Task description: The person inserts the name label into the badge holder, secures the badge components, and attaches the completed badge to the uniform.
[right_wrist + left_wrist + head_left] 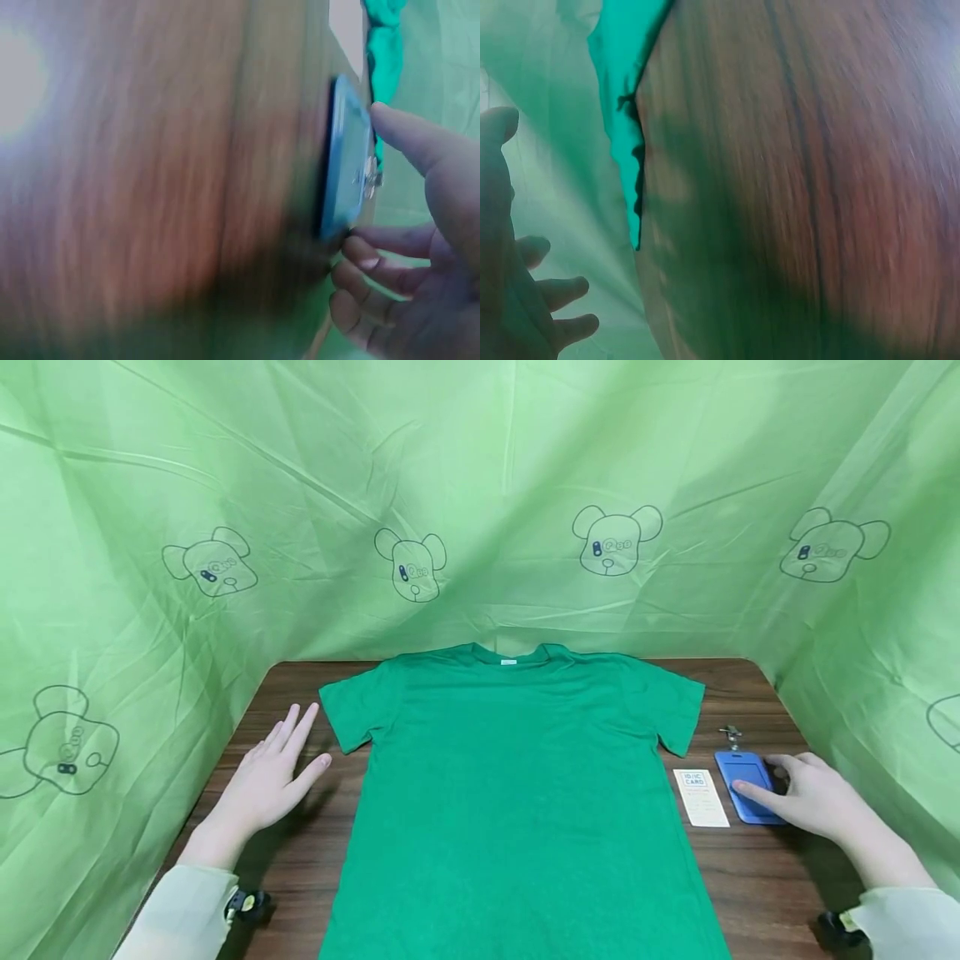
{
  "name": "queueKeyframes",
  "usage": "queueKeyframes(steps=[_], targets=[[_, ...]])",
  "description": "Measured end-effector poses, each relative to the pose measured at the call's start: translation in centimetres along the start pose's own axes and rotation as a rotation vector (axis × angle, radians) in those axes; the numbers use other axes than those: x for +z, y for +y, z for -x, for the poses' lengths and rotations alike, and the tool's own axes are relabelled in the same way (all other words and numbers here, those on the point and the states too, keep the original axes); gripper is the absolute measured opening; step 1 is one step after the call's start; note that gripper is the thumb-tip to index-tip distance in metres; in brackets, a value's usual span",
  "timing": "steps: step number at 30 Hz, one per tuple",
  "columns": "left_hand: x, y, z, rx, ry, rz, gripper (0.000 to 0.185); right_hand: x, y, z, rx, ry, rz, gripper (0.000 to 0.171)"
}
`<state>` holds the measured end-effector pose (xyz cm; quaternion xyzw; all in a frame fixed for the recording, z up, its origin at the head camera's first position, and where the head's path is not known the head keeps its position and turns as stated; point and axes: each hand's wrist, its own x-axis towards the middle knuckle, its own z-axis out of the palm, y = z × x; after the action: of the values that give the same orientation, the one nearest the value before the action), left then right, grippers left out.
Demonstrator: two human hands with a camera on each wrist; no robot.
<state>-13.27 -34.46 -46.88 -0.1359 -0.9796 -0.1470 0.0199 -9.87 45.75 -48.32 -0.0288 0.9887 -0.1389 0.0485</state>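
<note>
Right hand point(813, 793) on blue plastic card holder point(746, 787), fingers curled around its edges. White ID card point(701, 797) just left of it. Left hand point(268, 781) flat, fingers spread, empty, on dark wooden table point(757, 877) beside green cotton T-shirt point(517, 802).

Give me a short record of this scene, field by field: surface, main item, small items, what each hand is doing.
surface: dark wooden table, green printed cloth backdrop behind it
main item: green T-shirt, spread flat, collar at the far edge
small items: white ID card right of the shirt; blue card holder beside it, metal clip at its far end
left hand: flat on the table, fingers straight, left of the shirt sleeve
right hand: fingers curled on the blue card holder
</note>
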Motion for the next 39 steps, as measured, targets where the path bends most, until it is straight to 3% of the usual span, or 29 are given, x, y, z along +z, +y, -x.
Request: queueKeyframes(steps=[11, 19, 22, 27, 33, 39], targets=[[0.4, 0.8, -0.5, 0.041, 0.041, 0.134, 0.082, 0.8, -0.8, -0.4, 0.095, -0.017, -0.041, 0.099], [1.1, 1.6, -0.9, 0.058, 0.06, 0.204, 0.08, 0.9, -0.6, -0.5, 0.192, -0.074, -0.298, 0.092], [1.4, 1.9, -1.1, 0.053, 0.066, 0.218, 0.079, 0.7, -0.4, -0.5, 0.182, -0.075, -0.371, 0.08], [1.9, 2.7, -1.6, 0.025, 0.087, 0.279, 0.076, 0.1, -0.5, -0.5, 0.156, -0.055, -0.381, 0.064], [2.3, 4.2, -2.7, -0.013, 0.113, 0.353, 0.073, -0.9, -1.8, -0.9, 0.156, -0.04, -0.397, 0.058], [2.4, 6.2, -4.2, -0.003, 0.111, 0.435, 0.067, -1.9, -3.8, -1.6, 0.146, 0.018, -0.404, 0.057]])
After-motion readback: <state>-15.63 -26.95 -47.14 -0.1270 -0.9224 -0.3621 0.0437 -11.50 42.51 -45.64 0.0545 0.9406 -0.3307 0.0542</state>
